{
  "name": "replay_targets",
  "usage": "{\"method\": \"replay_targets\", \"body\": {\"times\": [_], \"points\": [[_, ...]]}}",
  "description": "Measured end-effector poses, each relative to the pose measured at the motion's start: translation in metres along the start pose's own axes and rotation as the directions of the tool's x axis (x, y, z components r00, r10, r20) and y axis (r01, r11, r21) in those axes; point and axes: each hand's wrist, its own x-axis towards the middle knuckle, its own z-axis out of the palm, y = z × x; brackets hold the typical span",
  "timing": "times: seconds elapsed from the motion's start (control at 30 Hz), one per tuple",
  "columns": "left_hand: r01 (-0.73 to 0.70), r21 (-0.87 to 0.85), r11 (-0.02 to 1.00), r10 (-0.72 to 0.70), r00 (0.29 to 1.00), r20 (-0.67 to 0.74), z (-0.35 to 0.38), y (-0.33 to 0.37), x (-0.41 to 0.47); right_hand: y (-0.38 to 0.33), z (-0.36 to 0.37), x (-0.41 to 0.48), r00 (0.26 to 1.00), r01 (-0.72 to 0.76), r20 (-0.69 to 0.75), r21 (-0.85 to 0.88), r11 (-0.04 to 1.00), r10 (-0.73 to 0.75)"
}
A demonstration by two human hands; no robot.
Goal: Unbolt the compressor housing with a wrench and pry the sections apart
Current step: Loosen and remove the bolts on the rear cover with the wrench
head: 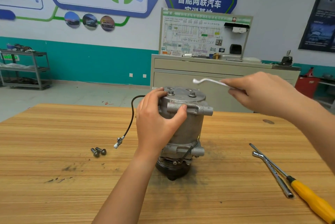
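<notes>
the compressor (183, 129) stands upright on its pulley end near the middle of the counter (54, 187). the left hand (155, 124) wraps the upper housing, fingers curled over the top rim and thumb pressed on a side lug. the right hand (259, 95) pinches the handle of a wrench (208, 81), which is blurred and held in the air above and to the right of the housing, not on any bolt. two bolt heads (170, 92) stand in the top face, so the unbolting looks unfinished. two loose bolts (98, 151) lie toward the left edge, beside the plug of the black cable (130, 120). a yellow-handled screwdriver (308, 194) and an l-shaped socket wrench (272, 171) lie crossed near the right edge.

risks, as i judge them: the compressor sits on a narrow base, so a hard pull on the wrench could tip or spin it if the left hand's hold slackens. a wrench seated only partly could slip and round a head, or drive the knuckles into the lug.
</notes>
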Motion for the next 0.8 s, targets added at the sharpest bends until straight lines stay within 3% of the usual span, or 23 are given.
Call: {"method": "replay_targets", "body": {"times": [0.07,0.2,0.3,0.5,0.7,0.8], "points": [[0.001,-0.009,1.000,-0.001,1.000,-0.005,0.001,-0.001,0.000,-0.009,-0.010,-0.010,0.995,0.001,0.099,-0.078,0.997,0.007],[0.005,-0.020,1.000,-0.005,1.000,-0.004,0.000,-0.002,-0.001,-0.021,-0.017,-0.011,0.995,0.025,0.096,-0.132,0.991,-0.012],[0.002,-0.020,1.000,-0.002,1.000,-0.009,0.001,-0.002,-0.001,-0.034,-0.028,-0.007,0.993,0.030,0.115,-0.324,0.946,0.008],[-0.003,-0.034,0.999,0.002,1.000,-0.026,0.003,-0.002,-0.001,-0.083,-0.042,-0.014,0.963,0.254,0.205,-0.462,0.850,-0.177],[-0.006,-0.037,0.999,0.005,1.000,-0.022,0.002,-0.003,-0.001,-0.052,-0.042,-0.024,0.999,-0.031,0.016,-0.436,0.899,0.043],[-0.006,-0.040,0.999,0.004,1.000,-0.031,0.003,-0.002,-0.001,-0.045,-0.037,-0.025,0.996,-0.077,-0.001,-0.424,0.902,0.084]]}}
